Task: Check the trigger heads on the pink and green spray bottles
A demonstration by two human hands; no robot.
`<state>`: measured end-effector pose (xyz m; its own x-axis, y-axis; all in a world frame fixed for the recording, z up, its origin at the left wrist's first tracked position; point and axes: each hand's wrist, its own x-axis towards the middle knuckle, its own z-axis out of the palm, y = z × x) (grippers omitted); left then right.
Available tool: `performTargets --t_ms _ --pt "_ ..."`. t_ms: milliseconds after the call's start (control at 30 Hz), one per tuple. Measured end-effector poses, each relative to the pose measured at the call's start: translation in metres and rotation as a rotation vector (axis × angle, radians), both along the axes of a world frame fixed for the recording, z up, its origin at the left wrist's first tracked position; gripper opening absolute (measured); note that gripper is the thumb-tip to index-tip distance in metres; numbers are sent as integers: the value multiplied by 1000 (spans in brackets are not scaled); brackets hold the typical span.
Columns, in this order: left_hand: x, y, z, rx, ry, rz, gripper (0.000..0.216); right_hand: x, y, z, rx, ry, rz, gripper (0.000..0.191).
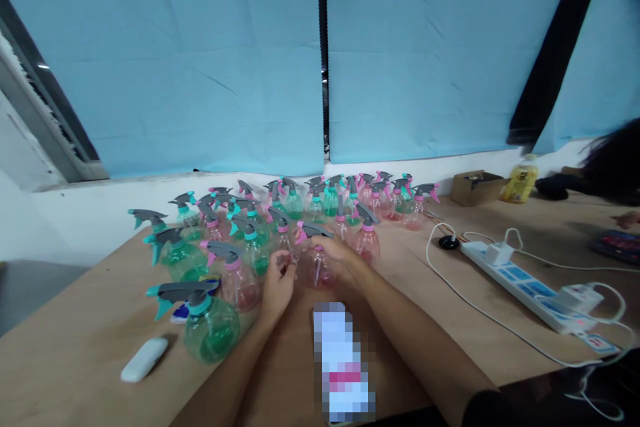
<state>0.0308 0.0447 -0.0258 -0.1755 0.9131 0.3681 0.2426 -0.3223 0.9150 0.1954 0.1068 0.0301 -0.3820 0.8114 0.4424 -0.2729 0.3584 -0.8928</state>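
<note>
My right hand [336, 248] is closed around the neck and grey trigger head of a pink spray bottle [318, 272], which stands upright on the table. To its left, my left hand [280, 279] has its fingers curled together; whether anything small is in them I cannot make out. Just behind that hand stands another pink spray bottle [283, 237]. A green spray bottle [212, 330] with a grey and teal head is nearest on the left, with a pink one [240, 285] behind it. Several more green and pink bottles fill the back of the table.
A phone [343, 360] with a blurred screen lies between my forearms. A white oval case [145, 359] is at the left. On the right are a white power strip [520, 287] with cables, a cardboard box [477, 188], a yellow-labelled bottle [519, 180] and part of another person [617, 163].
</note>
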Motion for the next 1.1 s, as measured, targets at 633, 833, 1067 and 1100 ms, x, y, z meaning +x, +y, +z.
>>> performTargets --t_ms 633,833,1067,1100 --pt "3 -4 0 -8 140 -144 14 0 -4 -5 9 46 44 20" --pt "6 -6 5 3 155 -147 11 2 -1 -5 19 22 58 21" --pt "4 -5 1 26 182 -146 9 0 -8 -1 -19 65 38 18" --pt "4 -5 1 25 181 -146 9 0 -9 0 -25 76 42 17"
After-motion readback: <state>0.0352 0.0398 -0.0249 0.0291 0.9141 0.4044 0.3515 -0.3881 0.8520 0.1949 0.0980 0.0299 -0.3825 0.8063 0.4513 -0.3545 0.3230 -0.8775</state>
